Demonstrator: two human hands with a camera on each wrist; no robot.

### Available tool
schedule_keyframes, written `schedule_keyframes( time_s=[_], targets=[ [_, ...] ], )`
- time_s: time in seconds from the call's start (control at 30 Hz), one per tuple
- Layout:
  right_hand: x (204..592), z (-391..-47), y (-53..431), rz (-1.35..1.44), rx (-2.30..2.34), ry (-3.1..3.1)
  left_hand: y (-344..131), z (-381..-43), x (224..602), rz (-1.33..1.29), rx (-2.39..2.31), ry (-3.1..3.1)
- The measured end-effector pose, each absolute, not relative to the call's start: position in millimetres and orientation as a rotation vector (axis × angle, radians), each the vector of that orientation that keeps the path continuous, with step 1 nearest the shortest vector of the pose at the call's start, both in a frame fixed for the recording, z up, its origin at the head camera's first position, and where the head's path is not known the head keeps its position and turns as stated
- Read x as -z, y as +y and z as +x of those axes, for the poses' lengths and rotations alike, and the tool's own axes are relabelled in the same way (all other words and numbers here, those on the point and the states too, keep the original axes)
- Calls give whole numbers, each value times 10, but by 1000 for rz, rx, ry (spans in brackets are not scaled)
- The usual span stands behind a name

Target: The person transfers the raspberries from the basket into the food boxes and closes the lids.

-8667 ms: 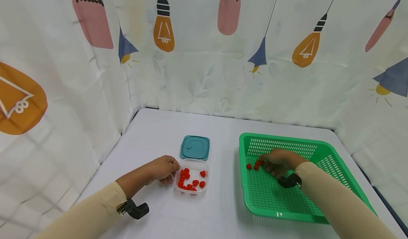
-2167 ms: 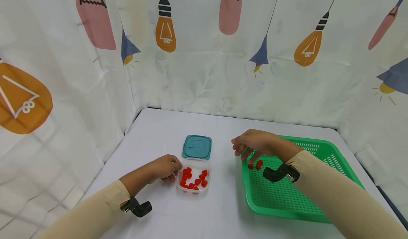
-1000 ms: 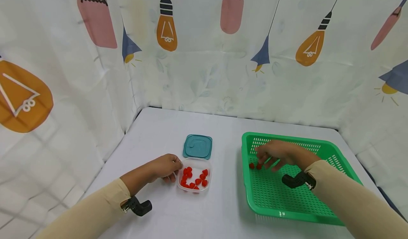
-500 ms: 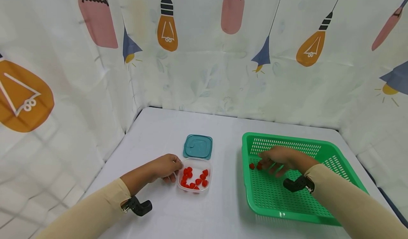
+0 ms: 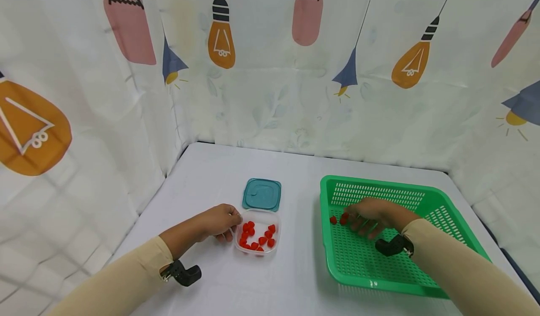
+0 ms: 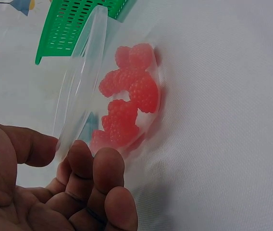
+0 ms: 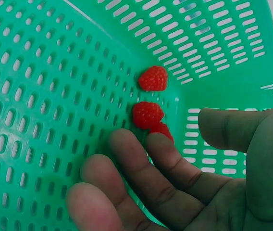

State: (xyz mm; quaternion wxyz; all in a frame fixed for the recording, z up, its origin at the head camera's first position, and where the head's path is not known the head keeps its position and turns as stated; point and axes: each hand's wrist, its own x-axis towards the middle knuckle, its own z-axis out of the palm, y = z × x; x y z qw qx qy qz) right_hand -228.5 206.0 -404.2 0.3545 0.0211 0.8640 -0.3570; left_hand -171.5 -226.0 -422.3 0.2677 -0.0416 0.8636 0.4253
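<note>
My left hand (image 5: 217,220) pinches the left rim of a small clear plastic container (image 5: 275,249) between thumb and fingers. Several red raspberries (image 6: 143,94) lie in it, seen through its wall in the left wrist view. Inside the green basket (image 5: 337,274), my right hand (image 5: 371,213) reaches down at the left end, thumb held apart from the loosely bent fingers. Its fingertips are at a raspberry (image 7: 161,130) that they partly hide. Two further raspberries, one close by (image 7: 147,114) and one by the basket's wall (image 7: 153,78), lie on the perforated floor.
A teal lid (image 5: 261,194) lies flat behind the container on the white-covered table (image 5: 295,278). The basket's raised sides stand around the right hand. A printed curtain (image 5: 270,100) hangs behind and along both sides of the table.
Since the earliest frame the basket holds fewer raspberries and the container one more. My right hand has come back from the basket's left edge and lowered to the raspberries. The left hand stays put.
</note>
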Motion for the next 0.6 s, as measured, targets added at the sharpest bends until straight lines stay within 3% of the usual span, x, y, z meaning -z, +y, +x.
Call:
schedule_keyframes(
  time_s=[0.6],
  targets=[
    [4144,-2332,1999,136,842,2285,-2263,-1696,4229,-104,-1148,2341]
  ],
)
